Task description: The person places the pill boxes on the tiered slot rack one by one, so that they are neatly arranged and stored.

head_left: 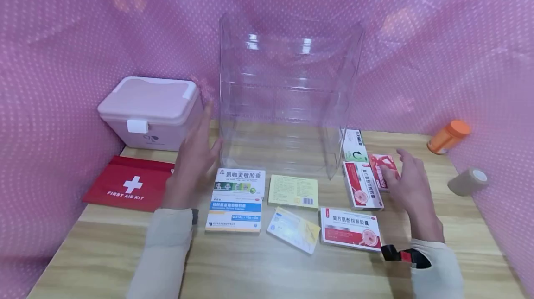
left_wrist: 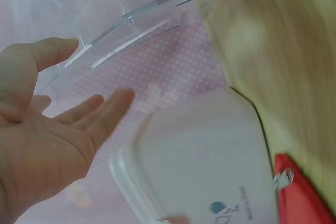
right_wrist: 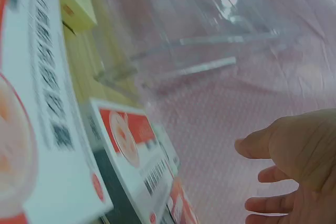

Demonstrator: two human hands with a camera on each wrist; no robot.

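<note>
Clear plastic rack [head_left: 288,88] stands upright mid-desk [head_left: 250,273] in head view, medicine boxes [head_left: 292,190] flat around its front and right side, most fronts up, probably for label reading; left grip [head_left: 193,150] between rack and pink case [head_left: 152,109], right grip [head_left: 410,183] over red box [head_left: 378,163]. Left wrist view: left grip spread wide, empty, thumb near rack edge, contact unclear. Right wrist view: right grip loose, fingers part-bent, empty, apart from boxes, maybe to avoid knocking them.
</note>
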